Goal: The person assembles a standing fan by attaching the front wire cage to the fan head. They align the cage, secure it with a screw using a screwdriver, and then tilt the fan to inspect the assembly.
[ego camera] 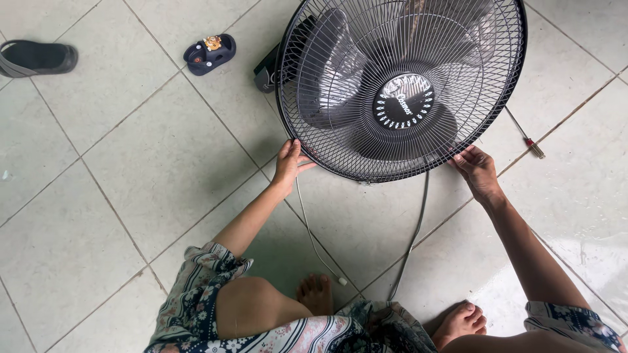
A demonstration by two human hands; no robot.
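Note:
A round black fan head with a wire grille (366, 39) and grey blades lies on the tiled floor in front of me, face up. My left hand (288, 163) grips the grille's rim at its lower left. My right hand (476, 171) holds the rim at the lower right, fingers curled onto the edge. A grey cord (413, 235) runs from under the fan toward my legs, and a thinner white cord (314, 235) lies beside it.
A screwdriver with a red-marked handle (526, 138) lies on the tiles right of the fan. A small dark part with brass pieces (209, 53) sits at upper left, a black sandal (36, 57) farther left. My bare feet and patterned clothing fill the bottom.

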